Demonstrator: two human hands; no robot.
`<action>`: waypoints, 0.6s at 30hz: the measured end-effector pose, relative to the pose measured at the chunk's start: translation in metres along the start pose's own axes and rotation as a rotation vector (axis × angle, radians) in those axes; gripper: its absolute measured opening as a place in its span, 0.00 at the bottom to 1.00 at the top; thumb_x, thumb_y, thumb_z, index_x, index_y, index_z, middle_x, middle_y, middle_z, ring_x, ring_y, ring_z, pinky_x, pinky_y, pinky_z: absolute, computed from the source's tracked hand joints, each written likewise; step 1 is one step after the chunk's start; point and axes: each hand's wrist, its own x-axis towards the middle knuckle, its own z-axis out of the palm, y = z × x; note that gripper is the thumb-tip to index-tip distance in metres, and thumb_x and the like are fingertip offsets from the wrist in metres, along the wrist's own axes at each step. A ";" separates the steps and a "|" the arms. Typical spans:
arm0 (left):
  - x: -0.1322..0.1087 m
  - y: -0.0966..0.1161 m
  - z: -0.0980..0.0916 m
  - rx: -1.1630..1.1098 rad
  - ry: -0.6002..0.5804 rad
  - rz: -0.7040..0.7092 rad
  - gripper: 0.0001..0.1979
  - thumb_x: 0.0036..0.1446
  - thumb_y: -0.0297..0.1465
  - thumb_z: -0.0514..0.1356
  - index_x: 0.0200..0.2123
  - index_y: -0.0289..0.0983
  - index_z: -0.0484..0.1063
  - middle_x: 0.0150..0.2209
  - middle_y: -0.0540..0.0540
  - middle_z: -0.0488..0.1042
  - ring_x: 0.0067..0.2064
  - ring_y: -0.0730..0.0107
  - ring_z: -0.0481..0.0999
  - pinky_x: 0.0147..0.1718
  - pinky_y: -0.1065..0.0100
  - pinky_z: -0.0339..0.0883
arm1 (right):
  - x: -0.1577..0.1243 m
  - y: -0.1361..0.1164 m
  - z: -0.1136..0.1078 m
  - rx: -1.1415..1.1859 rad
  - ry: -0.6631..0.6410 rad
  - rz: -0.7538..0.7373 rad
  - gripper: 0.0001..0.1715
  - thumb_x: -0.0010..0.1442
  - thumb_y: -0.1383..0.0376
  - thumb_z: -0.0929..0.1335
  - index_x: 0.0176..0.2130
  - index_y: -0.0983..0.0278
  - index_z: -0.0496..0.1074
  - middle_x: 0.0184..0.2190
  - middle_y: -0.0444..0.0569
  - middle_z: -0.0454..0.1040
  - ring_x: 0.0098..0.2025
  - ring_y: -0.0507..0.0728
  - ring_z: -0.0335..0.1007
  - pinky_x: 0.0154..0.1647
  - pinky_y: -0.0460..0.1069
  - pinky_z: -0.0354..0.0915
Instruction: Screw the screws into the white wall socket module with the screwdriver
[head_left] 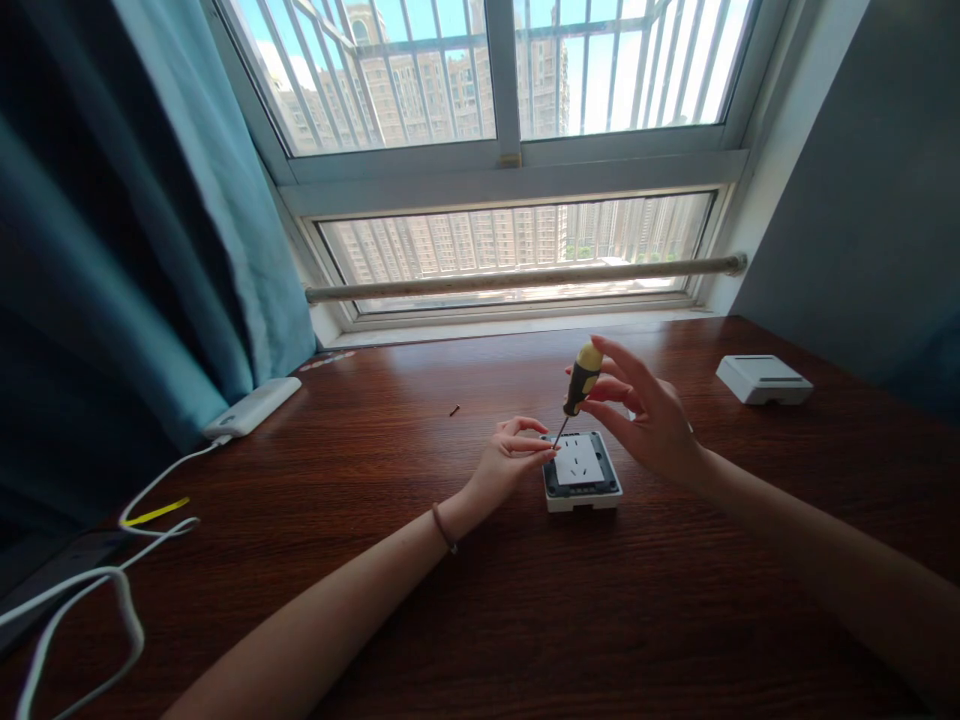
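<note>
- While the right hand [651,412] clasps the screwdriver [583,380] over the five-hole socket [579,462] on the surface [375,410], what's the risk?
- Held slanted, it could skid into the left hand [510,458] at the socket's far-left corner; that grip I can't tell

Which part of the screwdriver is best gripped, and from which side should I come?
Likely the screwdriver's thick handle, from the right: it leans up that way, clear of the socket, and the right hand pinches it from there. The thin shaft offers less to hold, and the left hand is at its lower end by the socket's far left corner.
</note>
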 end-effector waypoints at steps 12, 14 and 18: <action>0.001 -0.004 0.001 0.024 -0.020 -0.012 0.07 0.47 0.36 0.62 0.31 0.44 0.78 0.41 0.45 0.72 0.47 0.60 0.65 0.52 0.56 0.51 | -0.002 0.003 0.003 -0.029 -0.010 0.004 0.38 0.53 0.72 0.67 0.58 0.51 0.54 0.48 0.47 0.68 0.38 0.56 0.72 0.42 0.56 0.73; 0.001 -0.003 0.001 0.013 -0.010 -0.011 0.07 0.47 0.36 0.62 0.31 0.44 0.78 0.41 0.45 0.72 0.47 0.60 0.65 0.52 0.57 0.52 | -0.002 0.003 0.003 -0.035 -0.011 0.006 0.38 0.53 0.72 0.67 0.58 0.51 0.53 0.48 0.47 0.69 0.38 0.57 0.72 0.41 0.56 0.73; 0.003 -0.004 -0.001 -0.003 -0.041 -0.006 0.07 0.46 0.36 0.63 0.31 0.43 0.78 0.40 0.45 0.72 0.46 0.61 0.66 0.51 0.58 0.55 | -0.002 0.004 0.004 -0.030 -0.009 0.016 0.38 0.53 0.72 0.67 0.59 0.51 0.53 0.48 0.47 0.69 0.38 0.57 0.73 0.42 0.56 0.73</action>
